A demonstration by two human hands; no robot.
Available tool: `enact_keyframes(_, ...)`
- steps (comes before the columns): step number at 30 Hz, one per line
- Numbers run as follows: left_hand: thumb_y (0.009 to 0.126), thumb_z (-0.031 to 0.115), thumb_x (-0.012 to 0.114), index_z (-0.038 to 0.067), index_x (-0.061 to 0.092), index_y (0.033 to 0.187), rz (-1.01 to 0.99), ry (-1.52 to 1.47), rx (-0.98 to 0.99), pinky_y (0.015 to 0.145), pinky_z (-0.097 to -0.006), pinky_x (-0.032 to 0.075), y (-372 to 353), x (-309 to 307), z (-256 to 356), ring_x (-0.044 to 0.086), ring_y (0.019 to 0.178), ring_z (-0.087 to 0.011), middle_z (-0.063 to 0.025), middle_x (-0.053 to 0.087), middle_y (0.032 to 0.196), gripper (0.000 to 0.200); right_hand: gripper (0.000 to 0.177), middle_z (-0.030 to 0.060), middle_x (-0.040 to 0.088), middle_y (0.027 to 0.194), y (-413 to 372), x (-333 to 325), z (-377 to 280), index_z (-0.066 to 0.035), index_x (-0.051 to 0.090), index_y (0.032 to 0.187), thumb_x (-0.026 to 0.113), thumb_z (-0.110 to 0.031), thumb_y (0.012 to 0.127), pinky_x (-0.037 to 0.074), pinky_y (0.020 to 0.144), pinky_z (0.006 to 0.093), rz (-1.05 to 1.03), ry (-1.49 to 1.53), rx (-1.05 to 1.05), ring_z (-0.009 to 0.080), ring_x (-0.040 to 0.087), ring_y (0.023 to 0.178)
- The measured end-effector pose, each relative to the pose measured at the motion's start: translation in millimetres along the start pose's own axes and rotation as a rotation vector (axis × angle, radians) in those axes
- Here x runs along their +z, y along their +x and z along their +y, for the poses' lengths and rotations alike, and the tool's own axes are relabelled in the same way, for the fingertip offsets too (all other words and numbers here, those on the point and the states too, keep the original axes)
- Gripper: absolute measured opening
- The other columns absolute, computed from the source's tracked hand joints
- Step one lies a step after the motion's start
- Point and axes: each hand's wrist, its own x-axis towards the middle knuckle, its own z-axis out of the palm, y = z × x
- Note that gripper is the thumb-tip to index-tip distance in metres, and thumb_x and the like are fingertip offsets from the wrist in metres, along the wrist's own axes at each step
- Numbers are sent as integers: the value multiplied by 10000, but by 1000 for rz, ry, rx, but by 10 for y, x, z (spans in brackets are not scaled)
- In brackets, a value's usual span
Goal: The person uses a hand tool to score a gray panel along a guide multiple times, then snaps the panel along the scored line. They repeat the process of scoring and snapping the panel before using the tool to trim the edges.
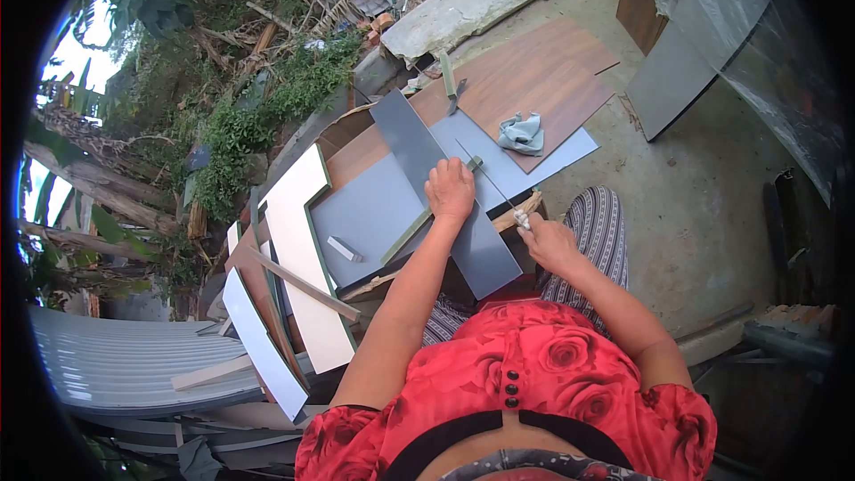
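My right hand (552, 245) is closed around the white, wrapped-looking handle of a long thin blade (489, 175). The blade slants up and left over the dark grey board (485, 249); whether it has teeth is too small to tell. Pressed down on that board is my left hand (451, 190), its fingers curled over a narrow green-edged strip (408, 238). This strip lies across the board at an angle, and its far end sticks out past my knuckles. Under both is a wider blue-grey panel (361, 205). A short pale block (344, 249) rests on it, left of my left forearm.
A crumpled light-blue cloth (522, 134) lies on a brown wood-grain panel (552, 71). White cut boards (303, 258) lean at the left beside corrugated metal sheeting (134, 361). A grey panel (686, 80) under clear plastic stands at the right. Plants (240, 138) grow beyond the work surface.
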Motion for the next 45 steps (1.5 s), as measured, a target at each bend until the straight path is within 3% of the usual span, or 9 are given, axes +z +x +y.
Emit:
enact_keyframes(6, 842, 232, 525, 112, 523, 873, 27, -8, 5, 704, -445, 423, -3, -47, 26, 533, 849, -287, -75, 523, 877, 124, 315, 238, 623, 774, 640, 94, -217, 7, 532, 873, 499, -306, 899, 462, 681, 505, 39, 42, -61, 414, 610, 747)
enact_keyframes(14, 837, 241, 526, 116, 533, 871, -5, -24, -20, 727, -433, 413, -19, -21, 21, 522, 868, -273, -71, 520, 884, 130, 354, 249, 594, 708, 112, -65, -69, 0, 515, 876, 466, -348, 917, 442, 654, 517, 35, 126, -55, 424, 597, 726)
enact_keyframes(25, 845, 231, 514, 98, 516, 842, 35, -16, 16, 705, -439, 416, -19, -30, 22, 528, 836, -285, -77, 519, 859, 133, 342, 246, 601, 704, 223, 11, -124, -8, 505, 856, 470, -342, 918, 451, 662, 524, -14, -29, -57, 428, 600, 719)
enact_keyframes(36, 796, 224, 559, 114, 536, 844, 43, -52, 6, 709, -432, 410, -2, -48, 12, 527, 842, -269, -68, 521, 863, 122, 362, 243, 631, 781, 678, 89, -295, 11, 530, 937, 465, -345, 915, 467, 708, 512, -8, -83, -40, 419, 618, 775)
enact_keyframes(45, 793, 214, 565, 118, 536, 831, 73, -71, -22, 690, -423, 410, -29, -42, 21, 531, 820, -260, -62, 520, 848, 108, 324, 242, 612, 698, -250, -2, 64, -17, 494, 931, 471, -340, 914, 452, 644, 535, -71, -109, 29, 443, 603, 707)
